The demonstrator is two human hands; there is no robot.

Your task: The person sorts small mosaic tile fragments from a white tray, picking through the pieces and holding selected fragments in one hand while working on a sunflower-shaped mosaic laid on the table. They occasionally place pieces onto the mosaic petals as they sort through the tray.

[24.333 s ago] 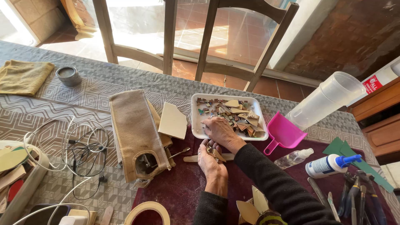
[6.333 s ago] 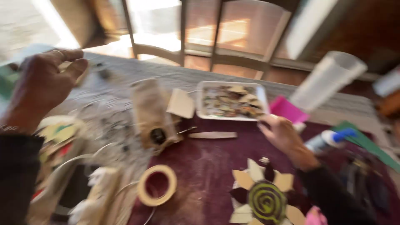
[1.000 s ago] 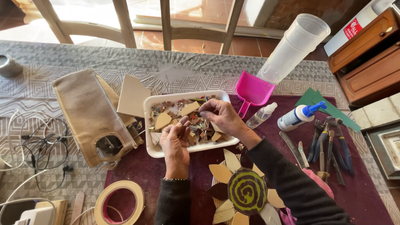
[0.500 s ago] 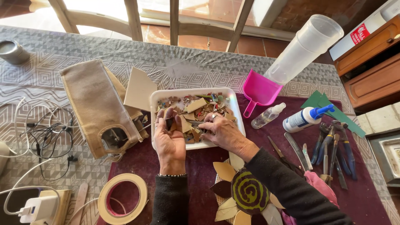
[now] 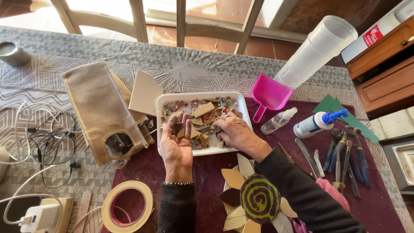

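While the left hand (image 5: 177, 144) lies palm up and spread over the white tray (image 5: 166, 102), a few small tile pieces (image 5: 184, 133) rest on it. The right hand (image 5: 233, 131) reaches into the tray with bent fingers on the tile bits (image 5: 202, 114); whether it pinches one, I cannot tell. A sunflower mosaic (image 5: 258, 199) sits just below. A pink scoop (image 5: 267, 94) lies beside the tray.

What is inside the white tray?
The white tray holds a heap of small tile pieces, brown, tan and green. The left hand cups a few; the right hand rests on others, covering what lies beneath.
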